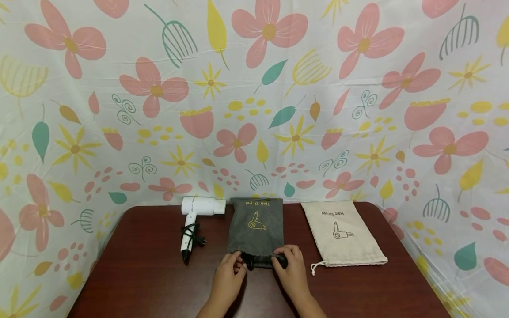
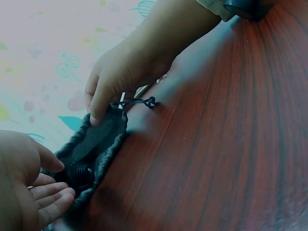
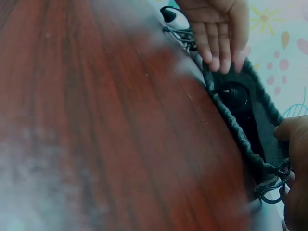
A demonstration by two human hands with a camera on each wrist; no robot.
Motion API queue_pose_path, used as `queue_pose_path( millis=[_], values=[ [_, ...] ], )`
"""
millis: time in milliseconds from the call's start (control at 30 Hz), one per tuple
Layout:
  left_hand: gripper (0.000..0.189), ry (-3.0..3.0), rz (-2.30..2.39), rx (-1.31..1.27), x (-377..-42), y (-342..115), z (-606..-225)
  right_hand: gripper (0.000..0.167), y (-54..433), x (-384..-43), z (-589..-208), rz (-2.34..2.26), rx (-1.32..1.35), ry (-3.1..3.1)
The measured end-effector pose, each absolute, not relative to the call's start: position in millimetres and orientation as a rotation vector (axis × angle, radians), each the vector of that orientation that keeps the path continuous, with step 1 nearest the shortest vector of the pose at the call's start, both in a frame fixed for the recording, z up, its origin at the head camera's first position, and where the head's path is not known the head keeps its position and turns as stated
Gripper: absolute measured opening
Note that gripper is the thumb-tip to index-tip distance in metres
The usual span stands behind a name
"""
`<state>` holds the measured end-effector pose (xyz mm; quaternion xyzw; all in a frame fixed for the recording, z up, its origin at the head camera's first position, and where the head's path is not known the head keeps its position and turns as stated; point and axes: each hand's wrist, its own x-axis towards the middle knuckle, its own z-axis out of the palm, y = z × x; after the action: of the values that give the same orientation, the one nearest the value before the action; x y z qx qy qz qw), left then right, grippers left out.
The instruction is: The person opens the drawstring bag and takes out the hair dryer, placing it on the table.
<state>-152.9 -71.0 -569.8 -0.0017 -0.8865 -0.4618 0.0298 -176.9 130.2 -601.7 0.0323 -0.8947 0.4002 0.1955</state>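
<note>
A dark grey drawstring bag [image 1: 256,238] printed "Hair Dryer" lies on the table, its gathered mouth toward me and held wide. My right hand [image 1: 292,271] pinches the right end of its rim, thumb inside and fingers outside. At the left end of the mouth, my left hand [image 1: 228,276] has its fingers loosely extended, palm toward the opening. Within the mouth sits a ribbed black piece [image 2: 81,174], also visible in the right wrist view; the rest of it is hidden in the bag. A black drawstring [image 3: 269,190] dangles by the right hand.
A white hair dryer [image 1: 203,206] with its black cord wrapped around the handle lies left of the bag. To the right is a cream drawstring bag [image 1: 343,234], also printed "Hair Dryer". A flower-print cloth [image 1: 254,110] hangs behind the dark wooden table [image 1: 139,265].
</note>
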Motion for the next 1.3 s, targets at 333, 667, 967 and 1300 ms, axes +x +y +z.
queue_pose_path(
  millis=[333,667,967,1300],
  values=[
    [0.054,-2.742,-1.302,0.083,-167,-66,-563,0.014,128,-181,-593,1.202,0.071,-2.557],
    [0.069,-2.830,-1.121,0.089,-183,-59,-563,0.013,125,-185,-594,1.233,0.119,-2.518],
    [0.071,-2.836,-1.042,0.042,-194,-56,-565,0.015,123,-187,-597,1.221,0.138,-2.499],
    [0.077,-2.873,-0.992,0.116,-208,-49,-568,0.011,120,-191,-598,1.204,0.089,-2.565]
  ],
)
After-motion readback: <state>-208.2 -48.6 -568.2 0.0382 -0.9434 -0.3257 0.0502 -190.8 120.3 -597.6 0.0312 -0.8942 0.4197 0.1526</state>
